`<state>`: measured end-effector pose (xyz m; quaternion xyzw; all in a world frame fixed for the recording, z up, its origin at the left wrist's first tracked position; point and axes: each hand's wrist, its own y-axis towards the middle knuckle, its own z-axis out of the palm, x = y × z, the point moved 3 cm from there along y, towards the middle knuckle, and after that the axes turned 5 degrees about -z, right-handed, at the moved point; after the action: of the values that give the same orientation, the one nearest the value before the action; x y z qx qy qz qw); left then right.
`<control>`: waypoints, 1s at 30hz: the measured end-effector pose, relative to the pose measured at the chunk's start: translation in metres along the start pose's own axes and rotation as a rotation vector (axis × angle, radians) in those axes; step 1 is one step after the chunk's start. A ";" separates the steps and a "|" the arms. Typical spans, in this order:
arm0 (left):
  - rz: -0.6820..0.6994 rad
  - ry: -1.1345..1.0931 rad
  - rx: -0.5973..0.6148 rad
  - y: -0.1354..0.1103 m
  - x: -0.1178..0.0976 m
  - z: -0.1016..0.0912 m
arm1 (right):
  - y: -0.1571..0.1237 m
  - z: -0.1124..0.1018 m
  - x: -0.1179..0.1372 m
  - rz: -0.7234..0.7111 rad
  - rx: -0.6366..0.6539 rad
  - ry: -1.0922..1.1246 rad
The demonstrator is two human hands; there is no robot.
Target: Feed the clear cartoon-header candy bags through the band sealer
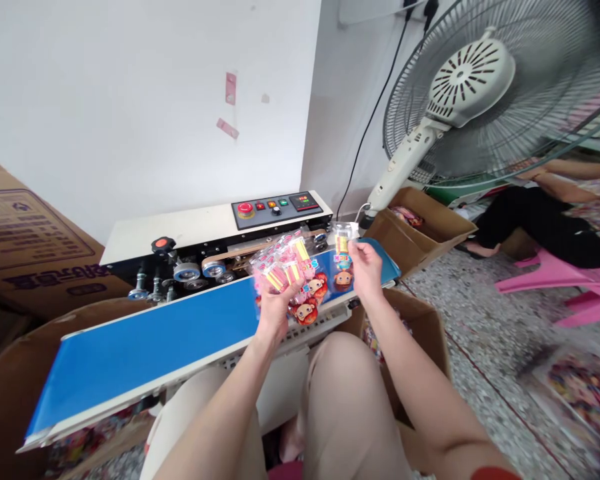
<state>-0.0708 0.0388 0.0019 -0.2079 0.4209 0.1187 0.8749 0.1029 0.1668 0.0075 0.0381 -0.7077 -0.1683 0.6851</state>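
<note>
My left hand (274,308) is closed round a fanned bundle of clear candy packets (291,273) with cartoon faces printed on them, held just above the blue conveyor belt (145,347). My right hand (365,267) pinches a single packet (343,257) and holds it upright at the right end of the belt, close to the intake of the sealing machine (200,230). The machine's rollers run along the belt's far side.
A control panel (279,208) with a red button tops the machine. A standing fan (485,87) is at the right. Open cardboard boxes (420,230) sit beside and below the belt. Another person's legs (545,220) rest near a pink stool (565,277). My knees are below.
</note>
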 end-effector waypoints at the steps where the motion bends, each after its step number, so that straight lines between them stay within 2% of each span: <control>1: 0.009 -0.001 -0.007 0.001 0.000 -0.001 | 0.011 -0.005 -0.012 0.018 -0.013 -0.064; 3: 0.016 0.006 -0.014 0.002 0.000 -0.002 | 0.031 -0.012 -0.033 0.037 0.013 -0.287; 6: 0.007 0.013 -0.022 0.003 0.000 -0.002 | 0.050 -0.006 -0.049 0.036 0.135 -0.619; 8: -0.001 0.009 -0.014 0.003 0.001 -0.001 | 0.053 0.004 -0.047 0.003 0.232 -0.726; 10: -0.009 0.009 -0.002 0.003 0.002 0.000 | 0.047 0.014 -0.037 -0.067 0.270 -0.759; 13: -0.015 0.016 0.012 0.003 0.003 0.000 | 0.020 0.023 -0.013 -0.158 0.281 -0.566; 17: 0.001 0.038 0.016 0.002 0.004 0.002 | -0.028 0.034 0.020 -0.181 0.435 -0.143; 18: -0.003 0.044 0.015 0.001 0.005 0.002 | -0.036 0.035 0.026 -0.190 0.425 -0.095; 20: -0.025 0.050 0.006 0.001 0.005 0.002 | -0.041 0.030 0.027 -0.165 0.324 -0.011; 23: -0.064 0.038 -0.007 0.001 0.006 0.001 | -0.022 0.010 0.005 -0.022 0.111 0.094; 25: -0.058 0.023 -0.011 0.002 0.005 0.000 | -0.001 -0.005 -0.020 0.074 0.029 0.042; 28: -0.028 0.018 -0.007 0.004 0.006 -0.001 | 0.029 -0.016 -0.051 0.140 0.096 -0.215; 30: -0.037 0.025 0.000 0.004 0.007 0.000 | 0.041 -0.011 -0.058 0.106 0.206 -0.400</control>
<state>-0.0688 0.0428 -0.0047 -0.2174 0.4279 0.1000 0.8716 0.1241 0.2200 -0.0364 0.0367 -0.8439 -0.0632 0.5316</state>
